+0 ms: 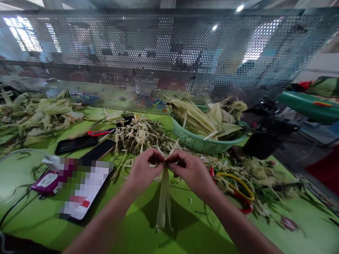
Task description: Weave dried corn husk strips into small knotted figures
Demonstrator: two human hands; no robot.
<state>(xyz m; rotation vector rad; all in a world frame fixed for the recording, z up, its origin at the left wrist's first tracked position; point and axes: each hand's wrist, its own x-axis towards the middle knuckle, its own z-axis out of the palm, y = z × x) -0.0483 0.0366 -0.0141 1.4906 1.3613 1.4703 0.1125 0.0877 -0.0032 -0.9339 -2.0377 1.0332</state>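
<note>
Strips of pale corn husk (pixel 163 200) hang down between my hands over the green table (pixel 206 242). My left hand (pixel 145 166) pinches them at a narrow point near the top. From the other side my right hand (pixel 191 171) pinches the same spot, its fingertips touching those of the left. Short husk ends stick up above the fingers. Just behind lies a heap of small knotted husk pieces (pixel 140 134). Scissors with yellow and red handles (pixel 237 185) rest beside my right forearm.
A green basket (pixel 204 142) holds large husks at the back. Loose husks (pixel 48 111) pile up on the left. A phone with a lit screen (pixel 94 191), dark phones, a red cutter (pixel 100 132) and a white cable lie left. A perforated metal screen (pixel 134 51) stands behind.
</note>
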